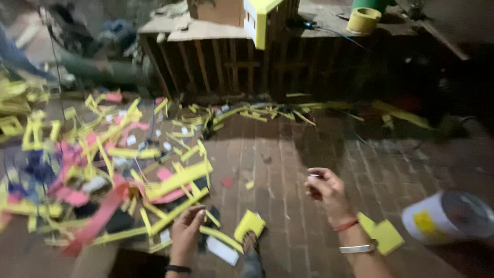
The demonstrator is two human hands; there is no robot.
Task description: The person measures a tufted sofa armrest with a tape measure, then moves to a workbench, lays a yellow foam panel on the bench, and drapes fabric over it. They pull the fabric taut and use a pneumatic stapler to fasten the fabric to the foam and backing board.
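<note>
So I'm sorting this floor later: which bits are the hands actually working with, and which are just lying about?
In hand:
left hand on a yellow strip
right hand, loosely curled over the brick floor
yellow folded card between them

Lying about:
pink and yellow scrap pile
white tub
tape roll
wooden crate

Yellow paper strip [177, 211], seemingly flat on brick floor [288, 170].

Bare brick floor [288, 154] between the scrap heap [103, 164] leftward, white bucket [445, 216] rightward, wooden crate [231, 67] beyond.
</note>
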